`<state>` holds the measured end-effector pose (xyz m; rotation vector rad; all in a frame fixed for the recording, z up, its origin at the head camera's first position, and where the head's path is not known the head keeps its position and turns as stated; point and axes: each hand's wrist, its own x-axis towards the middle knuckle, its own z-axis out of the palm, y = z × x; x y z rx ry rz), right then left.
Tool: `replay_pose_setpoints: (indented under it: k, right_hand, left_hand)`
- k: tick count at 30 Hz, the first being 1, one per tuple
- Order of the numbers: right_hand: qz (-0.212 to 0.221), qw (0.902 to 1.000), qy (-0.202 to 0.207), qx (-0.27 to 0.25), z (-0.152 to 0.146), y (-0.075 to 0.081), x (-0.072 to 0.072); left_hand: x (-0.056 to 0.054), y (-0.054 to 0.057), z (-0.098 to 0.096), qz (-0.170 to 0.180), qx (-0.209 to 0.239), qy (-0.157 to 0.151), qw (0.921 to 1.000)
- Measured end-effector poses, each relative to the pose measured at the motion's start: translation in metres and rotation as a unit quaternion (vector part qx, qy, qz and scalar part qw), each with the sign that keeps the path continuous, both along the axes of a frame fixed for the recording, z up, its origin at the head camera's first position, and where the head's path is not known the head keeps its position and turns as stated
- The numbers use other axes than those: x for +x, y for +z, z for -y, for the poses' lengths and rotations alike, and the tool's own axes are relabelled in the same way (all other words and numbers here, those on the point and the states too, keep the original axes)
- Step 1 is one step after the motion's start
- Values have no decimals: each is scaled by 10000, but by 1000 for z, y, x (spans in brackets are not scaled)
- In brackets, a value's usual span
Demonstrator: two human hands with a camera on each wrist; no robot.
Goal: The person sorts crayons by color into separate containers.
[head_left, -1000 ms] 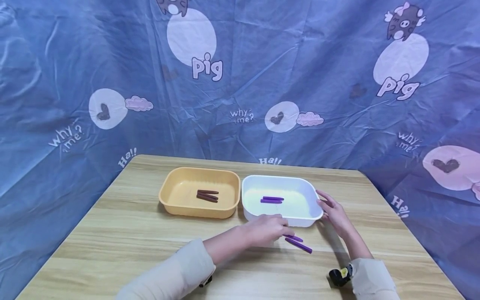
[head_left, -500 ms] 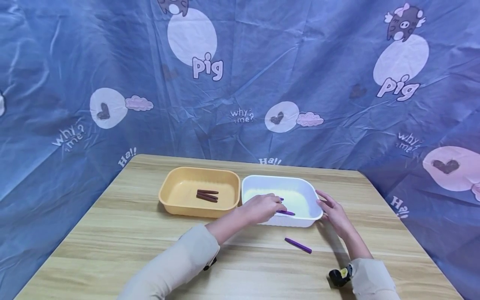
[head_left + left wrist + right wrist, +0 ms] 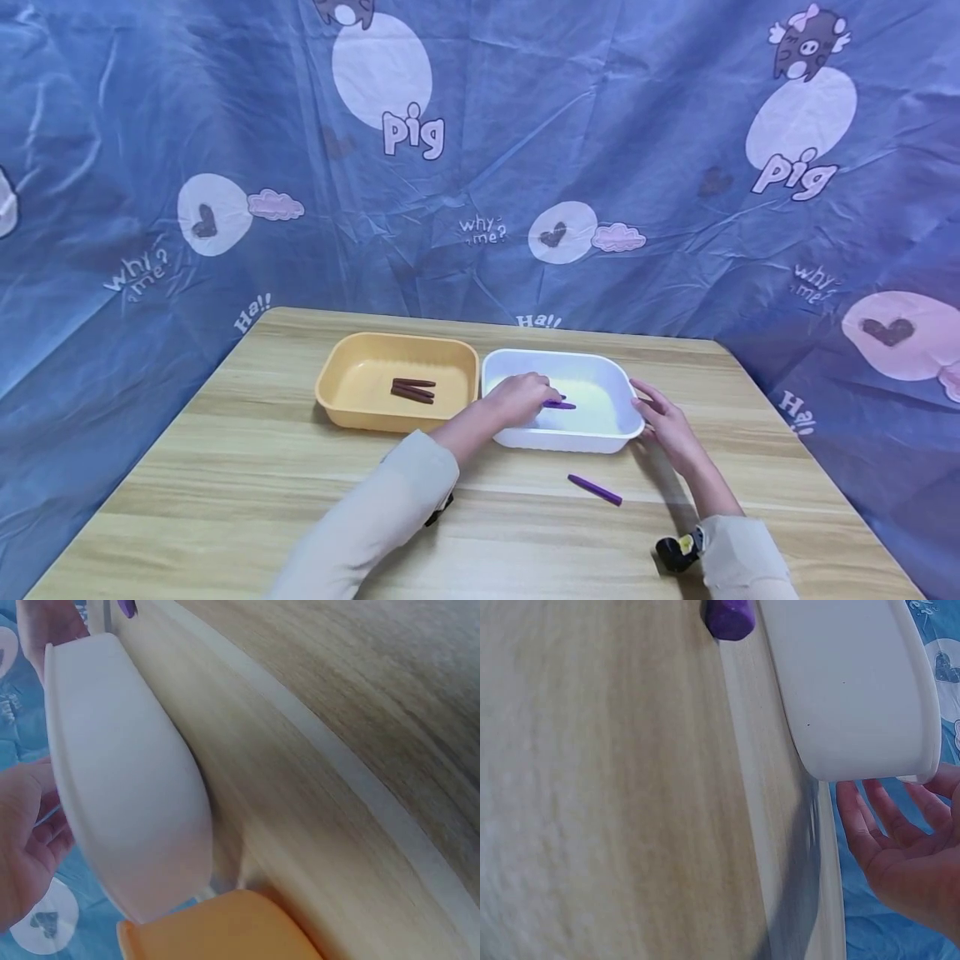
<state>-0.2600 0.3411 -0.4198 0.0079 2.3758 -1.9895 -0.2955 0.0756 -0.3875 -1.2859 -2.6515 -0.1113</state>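
Observation:
My left hand (image 3: 516,400) reaches over the front rim of the white plastic basin (image 3: 573,441), and its fingertips hold a purple crayon (image 3: 564,406) low inside. Other purple crayons in there are mostly hidden behind the fingers. At the basin's right end, my right hand (image 3: 670,427) steadies it, thumb at the rim and fingers against the outer wall, as the right wrist view also shows. One more purple crayon (image 3: 595,489) lies on the table in front of the basin; its blunt end appears at the top of the right wrist view.
Left of the white basin, close beside it, stands a yellow-orange basin (image 3: 397,420) with several brown crayons (image 3: 412,391) on its floor. Both rest on a wood-grain table (image 3: 225,492). A blue printed cloth (image 3: 480,167) hangs behind the table and along its sides.
My left hand has picked up a purple crayon from the table and carried it up and left into the white basin. My right hand has stayed at the basin's right end.

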Motion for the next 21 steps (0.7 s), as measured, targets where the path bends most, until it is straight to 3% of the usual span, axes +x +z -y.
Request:
replay_pose_setpoints:
  k: [15,21]
  right_hand:
    - [13,10000,-56,10,1,0,0]
    - [-2,10000,-35,-37,1,0,-1]
  left_hand:
    - [-20,-17,-5,773,-402,471,9951]
    - [-24,-24,-6,762,-496,584,9941]
